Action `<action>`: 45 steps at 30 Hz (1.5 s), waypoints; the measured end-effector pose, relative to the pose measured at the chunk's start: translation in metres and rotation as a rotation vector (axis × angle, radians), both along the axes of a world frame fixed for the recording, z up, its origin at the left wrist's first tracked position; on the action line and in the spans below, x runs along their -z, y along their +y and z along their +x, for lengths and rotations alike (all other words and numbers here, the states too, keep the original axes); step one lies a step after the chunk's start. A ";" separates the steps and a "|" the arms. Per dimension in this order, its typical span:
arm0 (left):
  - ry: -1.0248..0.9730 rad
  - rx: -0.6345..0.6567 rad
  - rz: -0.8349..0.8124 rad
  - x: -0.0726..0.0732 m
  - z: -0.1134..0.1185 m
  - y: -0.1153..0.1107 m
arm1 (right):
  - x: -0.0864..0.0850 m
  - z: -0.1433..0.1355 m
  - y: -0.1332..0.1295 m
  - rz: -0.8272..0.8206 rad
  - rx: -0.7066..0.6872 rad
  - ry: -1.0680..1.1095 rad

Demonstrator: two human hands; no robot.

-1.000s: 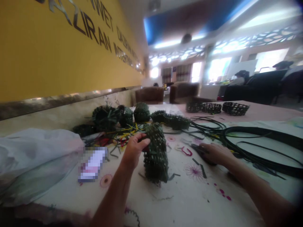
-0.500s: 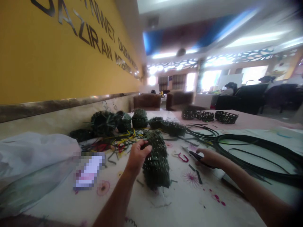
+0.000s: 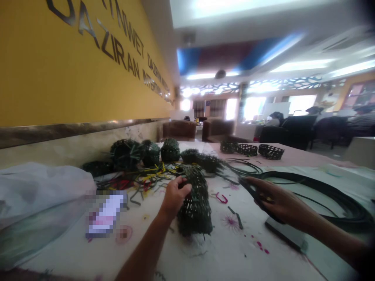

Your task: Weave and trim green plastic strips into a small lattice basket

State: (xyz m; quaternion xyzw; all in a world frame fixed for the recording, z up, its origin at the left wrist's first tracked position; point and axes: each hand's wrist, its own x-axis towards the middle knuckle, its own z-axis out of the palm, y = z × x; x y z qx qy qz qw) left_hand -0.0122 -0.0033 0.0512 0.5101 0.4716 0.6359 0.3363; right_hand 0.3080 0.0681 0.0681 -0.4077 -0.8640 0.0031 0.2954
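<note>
My left hand [image 3: 175, 197] is closed on the rim of a dark green woven basket [image 3: 197, 210], thumb outside and fingers hidden over the edge. The basket lies on its side on the flowered tablecloth, strip ends poking out at its near end. To the right, my right hand [image 3: 271, 199] is wrapped round dark-handled scissors [image 3: 251, 188], apart from the basket; the blades are blurred. Short green strip offcuts [image 3: 238, 219] and a pink looped strip [image 3: 222, 198] lie between the basket and my right hand.
More woven baskets [image 3: 170, 150] stand at the back left, and open-weave ones [image 3: 271, 151] at the back right. Coiled green strip [image 3: 348, 218] lies right, near a flat pale object [image 3: 285, 234]. A plastic bag [image 3: 43, 191] and a blurred-out phone-like object [image 3: 108, 212] are left.
My right hand has lifted the scissors off the table and turned with them. My left hand still holds the basket, little moved. The view has shifted slightly.
</note>
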 end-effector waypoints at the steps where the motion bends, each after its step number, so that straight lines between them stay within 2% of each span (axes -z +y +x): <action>1: -0.002 0.004 -0.003 0.000 0.002 0.000 | -0.005 -0.002 -0.010 0.074 -0.038 -0.009; 5: -0.009 0.034 -0.023 -0.001 0.010 -0.002 | -0.020 -0.015 -0.038 0.345 -0.134 -0.059; 9: -0.013 0.038 -0.031 0.000 0.009 -0.001 | -0.024 -0.026 -0.045 0.520 -0.118 -0.177; 17: -0.074 0.043 -0.062 0.001 0.011 -0.004 | -0.032 -0.040 -0.053 0.678 -0.077 -0.254; 22: -0.056 0.029 -0.067 0.000 0.015 -0.006 | -0.041 -0.041 -0.055 0.700 -0.084 -0.316; 33: 0.044 -0.019 -0.066 -0.001 0.028 -0.008 | -0.075 -0.047 -0.068 0.821 -0.138 -0.510; 36: 0.042 -0.024 -0.058 0.000 0.028 -0.007 | -0.073 -0.045 -0.062 0.801 -0.156 -0.484; 39: 0.023 -0.020 -0.053 0.001 0.027 -0.006 | -0.063 -0.039 -0.049 0.786 -0.175 -0.423; 42: 0.012 -0.015 -0.073 0.003 0.026 -0.004 | -0.055 -0.036 -0.040 0.870 -0.197 -0.424; 45: -0.006 -0.019 -0.087 0.004 0.026 -0.002 | -0.055 -0.038 -0.040 0.974 -0.213 -0.474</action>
